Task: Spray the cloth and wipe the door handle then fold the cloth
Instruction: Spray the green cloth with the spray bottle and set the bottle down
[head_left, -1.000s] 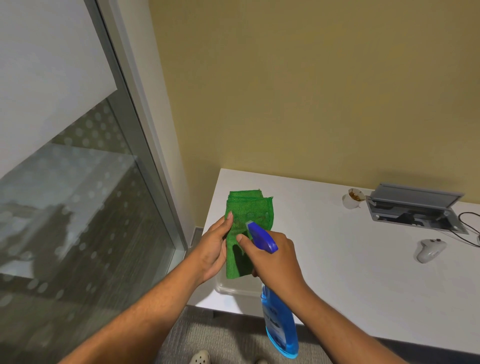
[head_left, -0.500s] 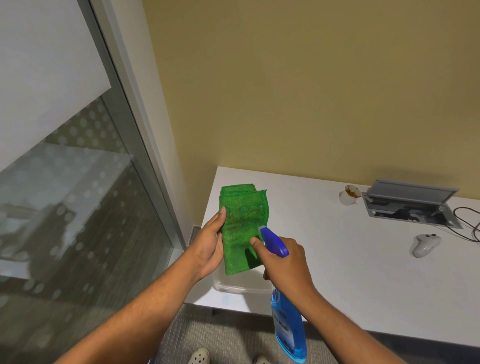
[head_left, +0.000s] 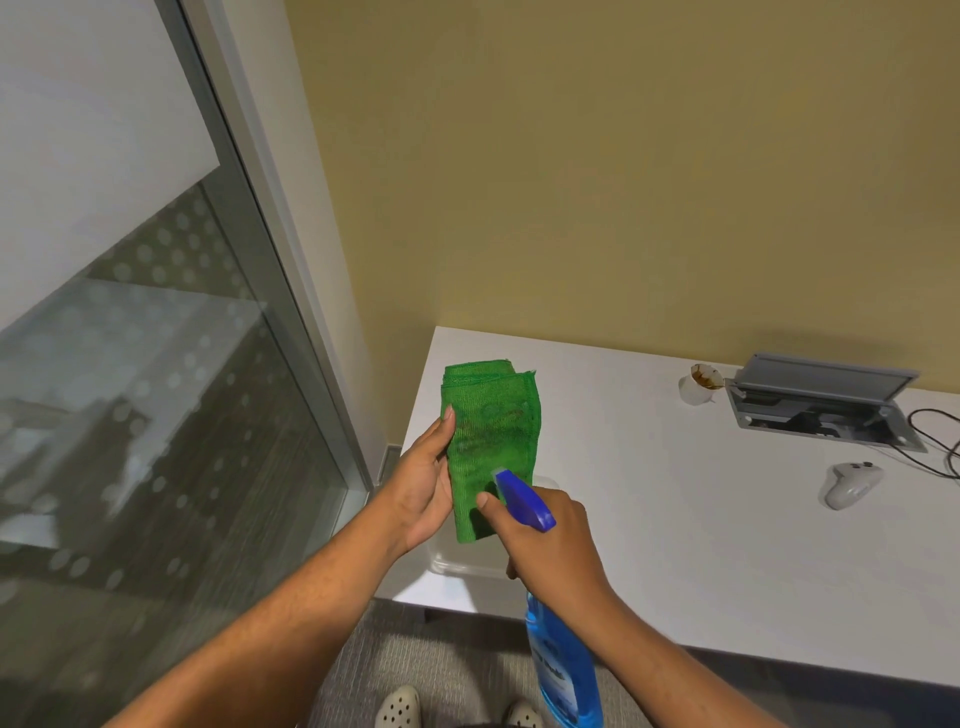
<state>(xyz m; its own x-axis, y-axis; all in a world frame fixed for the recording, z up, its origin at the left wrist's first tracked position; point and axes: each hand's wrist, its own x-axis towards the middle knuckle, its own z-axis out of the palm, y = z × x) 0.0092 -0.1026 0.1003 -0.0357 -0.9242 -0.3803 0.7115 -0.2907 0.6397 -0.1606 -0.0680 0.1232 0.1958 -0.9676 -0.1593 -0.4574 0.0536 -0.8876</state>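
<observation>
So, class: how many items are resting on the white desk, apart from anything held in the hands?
3: a stained cup near the wall, a white controller toward the right, and a clear container at the near edge, partly hidden by the hands.

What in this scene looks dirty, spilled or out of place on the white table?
The small white cup near the wall, beside the open grey cable box, is stained brown inside its rim. Nothing looks spilled on the table. The green cloth shows darker patches.

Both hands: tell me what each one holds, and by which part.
The left hand holds the folded green cloth by its left edge. The right hand has its grip on the neck of the blue spray bottle, index finger at the trigger.
</observation>
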